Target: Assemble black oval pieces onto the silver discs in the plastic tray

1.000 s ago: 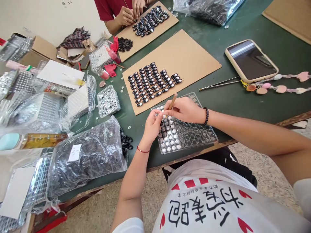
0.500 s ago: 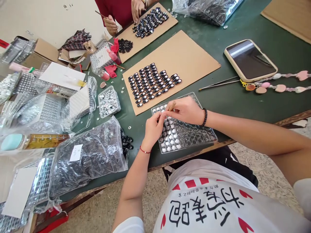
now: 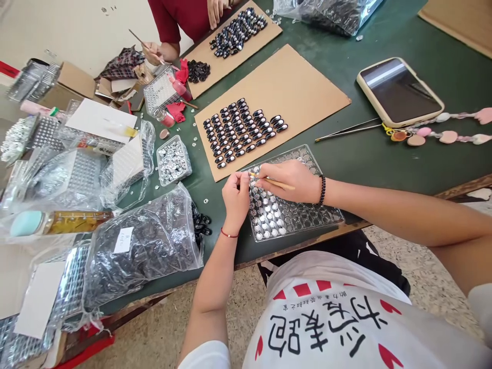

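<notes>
- Right hand: grip clamped on thin wooden stick, fingers round the handle, pale end pointing at left fingertips.
- Left hand: grip together, thumb against fingertips, right by stick's end; anything between them too small to tell.
- Both hands over/beside clear tray near table edge. Left at its left side, right above its far half.
- White round pieces in tray's cups, left part.
- Beyond tray: cardboard sheet, black oval pieces in rows, many with pale tops.
- Right of that: tweezers, one end beside phone.
- Left side: plastic box full of small silvery bits; big clear bag of dark pieces, white label on it.
- Across table: co-worker's hand holding another thin stick.
</notes>
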Demonstrator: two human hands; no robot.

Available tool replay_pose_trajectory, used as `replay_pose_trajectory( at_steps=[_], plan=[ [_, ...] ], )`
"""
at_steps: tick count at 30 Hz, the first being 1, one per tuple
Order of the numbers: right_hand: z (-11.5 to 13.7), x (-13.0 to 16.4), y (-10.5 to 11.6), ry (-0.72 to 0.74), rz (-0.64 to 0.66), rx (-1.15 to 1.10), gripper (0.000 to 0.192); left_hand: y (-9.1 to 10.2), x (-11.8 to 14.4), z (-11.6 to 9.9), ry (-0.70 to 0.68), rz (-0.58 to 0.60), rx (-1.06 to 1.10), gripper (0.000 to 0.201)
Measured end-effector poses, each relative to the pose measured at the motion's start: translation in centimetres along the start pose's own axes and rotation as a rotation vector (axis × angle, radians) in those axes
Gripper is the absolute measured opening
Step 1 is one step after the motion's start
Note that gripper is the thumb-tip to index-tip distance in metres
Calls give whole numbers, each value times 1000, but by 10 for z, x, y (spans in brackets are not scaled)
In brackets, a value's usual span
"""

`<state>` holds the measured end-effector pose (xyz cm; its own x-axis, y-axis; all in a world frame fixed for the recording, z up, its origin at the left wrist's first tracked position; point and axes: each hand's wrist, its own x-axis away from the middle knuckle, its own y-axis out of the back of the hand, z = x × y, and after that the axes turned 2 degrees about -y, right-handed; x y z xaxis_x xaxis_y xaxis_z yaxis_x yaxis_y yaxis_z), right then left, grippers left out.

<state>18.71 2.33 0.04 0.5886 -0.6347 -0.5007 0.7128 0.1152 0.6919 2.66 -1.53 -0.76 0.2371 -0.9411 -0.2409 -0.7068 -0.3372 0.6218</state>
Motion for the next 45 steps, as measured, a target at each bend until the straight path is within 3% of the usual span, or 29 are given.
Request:
replay_pose_trajectory(
  at_steps=[5, 10, 17, 22, 30, 40, 45],
  plan=[
    [-1, -4, 0, -135, -100, -224, 28, 0, 1, -2, -21, -20, 30, 26],
    [-3, -6, 1, -232, -118, -384, 29, 0, 3, -1, -56, -77, 43, 25],
    [-7, -6, 0, -99, -70, -349, 17, 2, -2, 4, -44, -103, 31, 26],
    [-7, -7, 2, -153, -97, -323, 20, 3, 0, 2, -83, -82, 37, 25],
    [-7, -6, 1, -190, -147, -334, 25, 1, 4, -1, -110, -146, 72, 23],
    [-9, -7, 3, -260, -188, -424, 27, 2, -1, 1, 149, -115, 332, 32],
    [-8, -10, 3, -314, -232, -634, 31, -1, 3, -3, 170, 30, 378, 39]
  ],
)
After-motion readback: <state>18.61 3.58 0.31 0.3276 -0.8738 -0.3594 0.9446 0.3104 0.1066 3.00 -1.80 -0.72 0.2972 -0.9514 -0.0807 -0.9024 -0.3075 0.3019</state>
